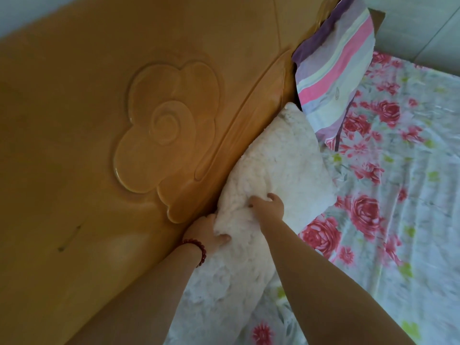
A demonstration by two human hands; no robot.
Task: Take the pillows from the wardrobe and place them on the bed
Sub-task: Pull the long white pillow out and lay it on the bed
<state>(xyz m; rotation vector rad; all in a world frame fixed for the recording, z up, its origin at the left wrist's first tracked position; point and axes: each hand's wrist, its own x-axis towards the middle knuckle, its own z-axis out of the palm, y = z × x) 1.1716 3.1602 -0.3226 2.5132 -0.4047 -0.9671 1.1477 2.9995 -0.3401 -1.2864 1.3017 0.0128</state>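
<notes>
A long white fluffy pillow (pixel 278 155) leans against the wooden headboard (pixel 99 145) on the bed (pixel 398 195). My left hand (pixel 207 231), with a red bead bracelet on the wrist, grips the pillow's edge next to the headboard. My right hand (pixel 270 204) presses its fingers into the pillow's top face. A striped pink, purple and cream pillow (pixel 341 70) stands propped against the headboard just beyond the white one. The wardrobe is out of view.
The bed has a white sheet printed with red roses, stretching to the right. A carved flower (pixel 169 135) decorates the headboard. A pale wall (pixel 423 26) runs along the far side of the bed.
</notes>
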